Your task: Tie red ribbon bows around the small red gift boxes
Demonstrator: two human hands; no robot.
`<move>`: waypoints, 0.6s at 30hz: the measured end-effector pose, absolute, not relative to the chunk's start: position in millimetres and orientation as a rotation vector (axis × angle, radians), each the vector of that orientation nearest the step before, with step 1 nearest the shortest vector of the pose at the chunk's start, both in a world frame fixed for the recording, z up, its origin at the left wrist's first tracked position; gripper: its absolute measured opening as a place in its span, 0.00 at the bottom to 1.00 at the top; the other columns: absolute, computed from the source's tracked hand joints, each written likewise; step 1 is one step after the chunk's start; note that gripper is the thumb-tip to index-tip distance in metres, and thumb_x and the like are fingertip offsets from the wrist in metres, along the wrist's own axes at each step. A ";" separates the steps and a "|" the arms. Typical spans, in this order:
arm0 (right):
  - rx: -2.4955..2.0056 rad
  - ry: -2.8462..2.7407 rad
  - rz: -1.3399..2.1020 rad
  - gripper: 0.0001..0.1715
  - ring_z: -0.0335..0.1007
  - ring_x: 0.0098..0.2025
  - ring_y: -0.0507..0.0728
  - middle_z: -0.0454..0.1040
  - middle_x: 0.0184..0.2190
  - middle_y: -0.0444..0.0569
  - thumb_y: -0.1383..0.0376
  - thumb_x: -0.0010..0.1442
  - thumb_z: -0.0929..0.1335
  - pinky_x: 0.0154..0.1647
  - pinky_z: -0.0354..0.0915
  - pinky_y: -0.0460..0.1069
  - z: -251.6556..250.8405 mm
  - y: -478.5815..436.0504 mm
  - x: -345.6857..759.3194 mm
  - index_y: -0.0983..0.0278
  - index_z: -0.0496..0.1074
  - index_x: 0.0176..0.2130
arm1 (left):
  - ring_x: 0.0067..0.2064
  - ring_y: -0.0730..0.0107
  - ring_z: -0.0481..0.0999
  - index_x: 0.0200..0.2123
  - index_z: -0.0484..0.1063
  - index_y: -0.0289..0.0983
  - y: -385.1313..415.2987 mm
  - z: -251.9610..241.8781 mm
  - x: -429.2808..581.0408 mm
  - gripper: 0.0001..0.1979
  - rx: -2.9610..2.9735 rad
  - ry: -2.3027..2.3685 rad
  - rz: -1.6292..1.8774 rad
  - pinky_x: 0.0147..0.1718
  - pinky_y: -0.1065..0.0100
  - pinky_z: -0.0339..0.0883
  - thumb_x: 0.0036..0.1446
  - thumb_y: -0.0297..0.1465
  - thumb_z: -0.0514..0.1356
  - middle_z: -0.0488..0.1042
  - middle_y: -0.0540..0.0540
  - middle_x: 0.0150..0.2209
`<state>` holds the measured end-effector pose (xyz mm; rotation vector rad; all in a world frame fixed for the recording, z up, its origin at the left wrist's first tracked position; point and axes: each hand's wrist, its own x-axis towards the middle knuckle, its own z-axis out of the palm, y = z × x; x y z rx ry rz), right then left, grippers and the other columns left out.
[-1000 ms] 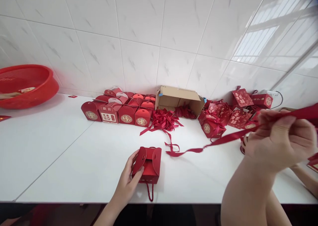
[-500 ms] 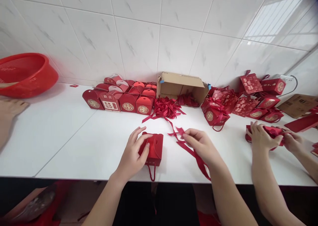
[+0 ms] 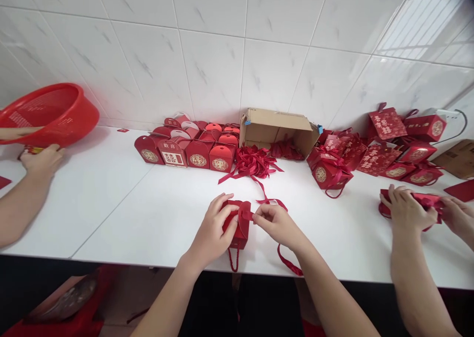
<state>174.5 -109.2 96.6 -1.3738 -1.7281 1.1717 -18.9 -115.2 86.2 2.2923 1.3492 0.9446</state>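
Observation:
My left hand [image 3: 217,224] holds a small red paper gift box [image 3: 242,234] near the table's front edge, its fingers bent over the top flaps. A twisted cord handle hangs from the box's near side. With thumb and fingertips pinched, my right hand [image 3: 277,224] grips the end of a red ribbon [image 3: 288,264] at the rounded flap on the box's right side, where the flap's hole is covered. The rest of the ribbon trails past my right wrist onto the table. Beyond the box lies a pile of red ribbons [image 3: 255,162].
Several red gift boxes [image 3: 198,155] stand in rows at back left, beside an open cardboard box [image 3: 279,120]. Ribboned boxes [image 3: 331,174] are heaped at right. A co-worker's hands [image 3: 409,208] work there; another person's hand [image 3: 42,159] is by a red basket [image 3: 79,117].
My right hand has moved left, bringing the ribbon end to the box flap. My left hand stays on the box. At left, another person's hand and the basket have come further into view.

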 end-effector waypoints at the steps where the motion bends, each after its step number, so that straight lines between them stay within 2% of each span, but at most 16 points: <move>1: -1.374 -1.740 1.170 0.12 0.51 0.23 0.49 0.58 0.19 0.39 0.62 0.56 0.64 0.23 0.51 0.46 97.1 -109.1 173.6 0.64 0.65 0.23 | 0.62 0.59 0.57 0.44 0.68 0.40 -115.0 85.8 -18.5 0.10 2.282 1.346 0.950 0.57 0.53 0.60 0.61 0.30 0.50 0.62 0.42 0.58; 18: -1.348 -1.805 1.153 0.17 0.51 0.22 0.48 0.57 0.16 0.39 0.62 0.55 0.63 0.22 0.49 0.45 102.7 -102.7 159.0 0.64 0.60 0.18 | 0.61 0.56 0.59 0.42 0.71 0.40 -114.7 83.7 -16.1 0.10 2.224 1.336 1.019 0.56 0.51 0.63 0.60 0.29 0.52 0.65 0.43 0.56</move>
